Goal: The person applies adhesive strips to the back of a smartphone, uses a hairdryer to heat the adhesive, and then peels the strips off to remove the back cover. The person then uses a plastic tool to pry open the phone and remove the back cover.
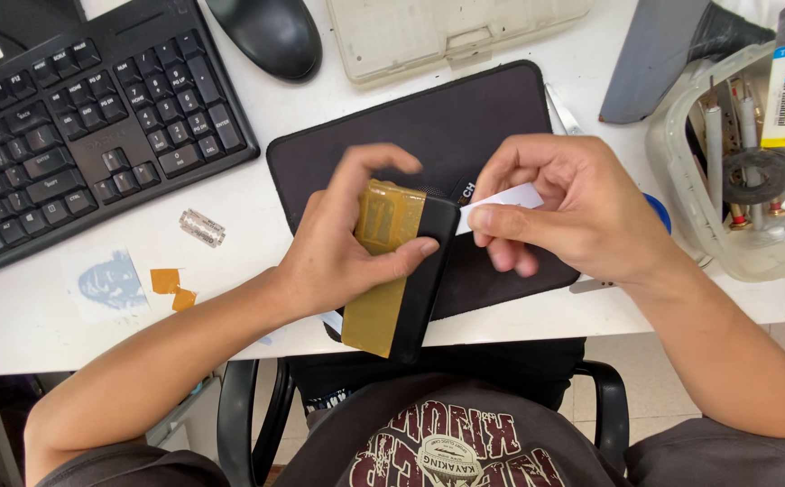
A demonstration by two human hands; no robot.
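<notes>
Head view: left hand (343, 257) holds a flat black slab-like device (424, 280) with a gold-amber film (382, 271) over its left half, fingers closed on it, thumb pressed across the face near the upper edge, other fingers curled behind. Long axis of the device runs near-vertical in frame, slightly tilted: top end leans right and away from the person, bottom end hangs past the desk (41, 316) edge toward the lap. It sits above the front edge of a dark mat (465, 117), roughly centre frame. The gold side looks glossy and semi-transparent, wrinkled near the top; the black side is matte with rounded corners. Right hand (582, 207) pinches a narrow white strip (505, 200), thumb and forefinger shut on it; the strip runs left, its end touching the device's top right corner. Can't tell if the strip is stuck to the device or just meeting it. On the desk: black keyboard (77, 117) upper left, black mouse (271, 32) at top, clear flat case (447, 32) beside it, clear plastic tub (735, 153) with tools on the right, small silver part (202, 227) and two orange tape scraps (172, 289) left of the mat. Chair armrests (239, 415) show below the desk edge.
</notes>
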